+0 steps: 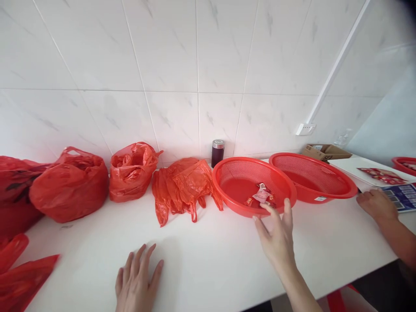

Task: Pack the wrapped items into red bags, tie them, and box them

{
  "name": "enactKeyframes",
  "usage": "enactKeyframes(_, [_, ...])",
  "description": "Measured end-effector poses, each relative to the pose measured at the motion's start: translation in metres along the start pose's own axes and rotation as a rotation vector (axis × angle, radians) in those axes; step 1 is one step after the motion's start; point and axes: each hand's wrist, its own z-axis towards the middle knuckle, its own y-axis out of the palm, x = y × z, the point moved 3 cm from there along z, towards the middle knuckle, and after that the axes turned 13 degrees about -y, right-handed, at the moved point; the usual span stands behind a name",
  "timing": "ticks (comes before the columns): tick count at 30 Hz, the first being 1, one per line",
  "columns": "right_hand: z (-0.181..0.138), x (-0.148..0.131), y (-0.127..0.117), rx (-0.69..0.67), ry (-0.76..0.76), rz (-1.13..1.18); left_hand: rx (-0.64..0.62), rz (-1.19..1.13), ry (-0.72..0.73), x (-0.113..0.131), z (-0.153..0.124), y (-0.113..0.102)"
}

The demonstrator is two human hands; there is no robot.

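My left hand (pixel 138 277) hovers over or rests on the white table (pixel 201 255), fingers spread and holding nothing. At the front rim of a red plastic basket (pixel 224 197) is my right hand (pixel 277 234), its fingers apart; whether the fingertips touch the rim I cannot tell. Several small wrapped candies (pixel 261 196), red ones and a pale pink one, lie at the bottom of that basket. Left of the basket, a loose pile of red plastic bags (pixel 185 182) is spread on the table.
Filled red bags (pixel 73 186) line the left side. Behind the basket stands a dark cup (pixel 217 154) with a silver lid. A second red basket (pixel 312 175) and a cardboard box (pixel 325 151) are to the right. Another person's hand (pixel 378 206) lies near a blue printed sheet (pixel 403 197).
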Motion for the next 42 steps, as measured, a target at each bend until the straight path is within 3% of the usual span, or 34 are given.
enactKeyframes(4, [0.0, -0.05, 0.008, -0.105, -0.146, 0.23, 0.001, 0.004, 0.009, 0.003, 0.001, -0.002])
enactKeyframes(8, [-0.003, -0.085, 0.055, -0.32, -0.257, 0.414, 0.006, 0.005, 0.006, 0.003, 0.0, -0.002])
enactKeyframes(13, [0.006, -0.095, 0.132, -0.451, -0.133, 0.57, 0.023, -0.001, 0.029, 0.0, -0.001, 0.001])
enactKeyframes(15, [0.013, -0.096, 0.148, -0.45, -0.095, 0.592, 0.023, -0.021, 0.028, -0.003, 0.0, 0.001])
enactKeyframes(18, [0.021, -0.106, 0.138, -0.385, -0.097, 0.616, -0.013, -0.126, 0.014, -0.005, 0.002, -0.004])
enactKeyframes(21, [0.015, -0.132, 0.098, -0.328, -0.221, 0.662, -0.037, -0.381, -0.014, 0.0, 0.0, -0.014])
enactKeyframes(24, [-0.007, -0.163, 0.065, -0.429, -0.392, 0.762, -0.071, -0.612, 0.022, 0.014, -0.008, -0.02])
enactKeyframes(26, [-0.024, -0.173, 0.058, -0.522, -0.409, 0.82, -0.101, -0.698, 0.058, 0.023, -0.012, -0.018])
enactKeyframes(32, [-0.052, -0.155, 0.079, -0.593, -0.304, 0.73, -0.328, -0.829, -0.093, 0.023, -0.01, -0.008])
enactKeyframes(38, [-0.054, -0.128, 0.104, -0.584, -0.396, 0.406, -0.502, -1.039, -0.228, 0.032, -0.019, -0.026])
enactKeyframes(42, [-0.031, -0.099, 0.11, -0.626, -0.302, 0.166, -0.464, -1.078, -0.219, 0.022, -0.012, -0.032])
